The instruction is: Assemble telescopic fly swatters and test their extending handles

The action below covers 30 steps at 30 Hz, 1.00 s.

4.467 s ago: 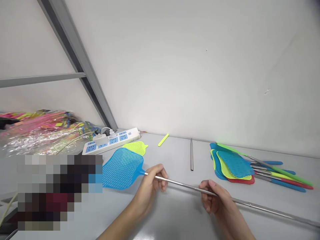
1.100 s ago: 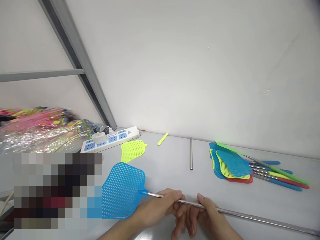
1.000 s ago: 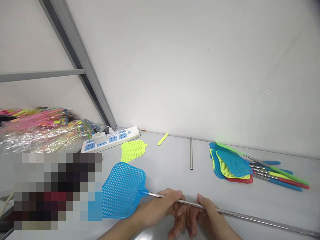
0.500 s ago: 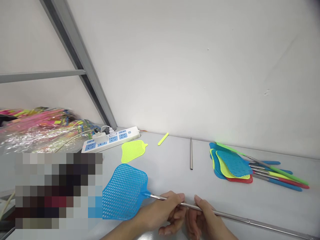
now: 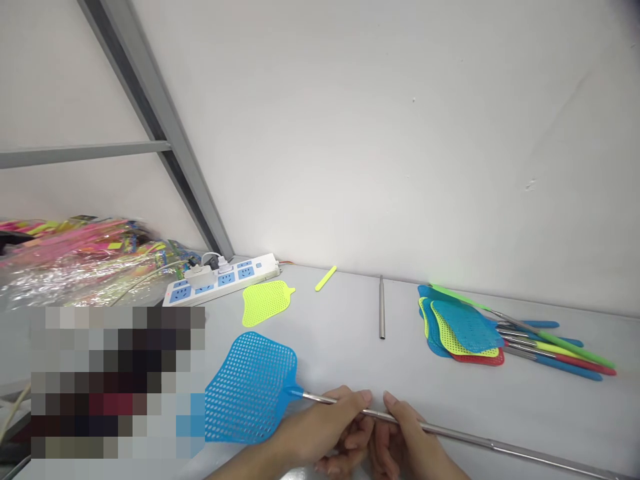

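Observation:
A blue fly swatter [image 5: 257,387] with a long extended metal rod lies across the front of the view, its perforated head to the left. My left hand [image 5: 333,423] pinches the rod a little right of the head. Close beside it, my right hand [image 5: 413,433] grips the same rod between thumb and fingers. The rod runs on to the lower right, where its far end leaves the frame. Behind the hands on the table lie a loose yellow swatter head [image 5: 267,303], a short yellow plastic handle [image 5: 326,279] and a collapsed metal rod [image 5: 382,310].
On the right, several swatters [image 5: 465,327] in blue, yellow, red and green are piled. A white power strip [image 5: 225,280] with plugs stands at the back left, near plastic-wrapped bundles [image 5: 90,260] and a metal frame post [image 5: 165,127]. A wall [image 5: 380,133] closes the back.
My right hand has shifted slightly left along the rod, nearer my left hand. The blue swatter has dipped a little. Both hands keep their hold.

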Each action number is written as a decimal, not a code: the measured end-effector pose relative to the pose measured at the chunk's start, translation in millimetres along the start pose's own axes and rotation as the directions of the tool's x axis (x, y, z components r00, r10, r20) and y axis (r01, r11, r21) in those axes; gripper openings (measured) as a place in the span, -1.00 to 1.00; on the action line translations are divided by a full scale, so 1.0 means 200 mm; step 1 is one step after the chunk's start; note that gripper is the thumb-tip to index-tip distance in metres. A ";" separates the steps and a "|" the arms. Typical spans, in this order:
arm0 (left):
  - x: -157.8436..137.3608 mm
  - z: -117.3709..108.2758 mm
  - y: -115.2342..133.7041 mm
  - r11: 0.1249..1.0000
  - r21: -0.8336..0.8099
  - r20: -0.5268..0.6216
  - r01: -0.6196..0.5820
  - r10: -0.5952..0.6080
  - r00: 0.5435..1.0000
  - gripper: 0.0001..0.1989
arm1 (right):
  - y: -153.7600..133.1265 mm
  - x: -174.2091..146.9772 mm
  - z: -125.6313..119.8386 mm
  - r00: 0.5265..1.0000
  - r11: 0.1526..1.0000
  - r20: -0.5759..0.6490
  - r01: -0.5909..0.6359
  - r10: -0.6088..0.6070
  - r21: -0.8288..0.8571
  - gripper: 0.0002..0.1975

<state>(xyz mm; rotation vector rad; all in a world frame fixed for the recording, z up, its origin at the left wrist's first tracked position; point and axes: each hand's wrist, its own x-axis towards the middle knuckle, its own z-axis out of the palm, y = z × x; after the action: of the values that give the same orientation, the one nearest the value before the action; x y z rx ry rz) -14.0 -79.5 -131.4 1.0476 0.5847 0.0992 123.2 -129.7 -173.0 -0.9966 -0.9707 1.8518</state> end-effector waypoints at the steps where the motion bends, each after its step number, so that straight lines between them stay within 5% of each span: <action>1: 0.00 0.00 0.00 1.000 0.005 -0.024 0.003 -0.003 1.000 -0.54 | 0.00 0.00 0.00 1.000 1.000 -0.002 -0.010 0.010 0.005 -0.29; 9: 0.05 0.01 -0.04 0.993 -0.056 -0.226 -0.108 0.093 0.970 -0.52 | -0.07 0.02 -0.05 0.986 0.988 -0.166 -0.020 -0.006 -0.155 -0.36; 18: 0.07 0.00 -0.02 0.917 -0.111 -0.402 -0.384 0.312 0.861 -0.61 | -0.09 0.01 -0.05 0.957 0.997 -0.286 0.012 -0.036 -0.083 -0.44; 24: 0.06 0.01 0.01 0.717 -0.307 -0.614 -0.625 0.353 0.706 -0.67 | -0.15 0.01 -0.07 0.919 0.998 -0.395 -0.013 -0.012 -0.060 -0.47; 30: 0.04 -0.05 0.05 0.495 -0.224 -0.865 -0.839 0.296 0.406 -0.79 | -0.16 0.00 -0.05 0.905 1.000 -0.425 -0.024 0.016 -0.013 -0.48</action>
<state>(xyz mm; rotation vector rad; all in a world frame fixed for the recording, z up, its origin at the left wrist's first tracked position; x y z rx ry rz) -10.1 -62.6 -129.5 0.4080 0.7708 1.4221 141.3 -114.2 -149.4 -1.3557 -0.7122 1.5469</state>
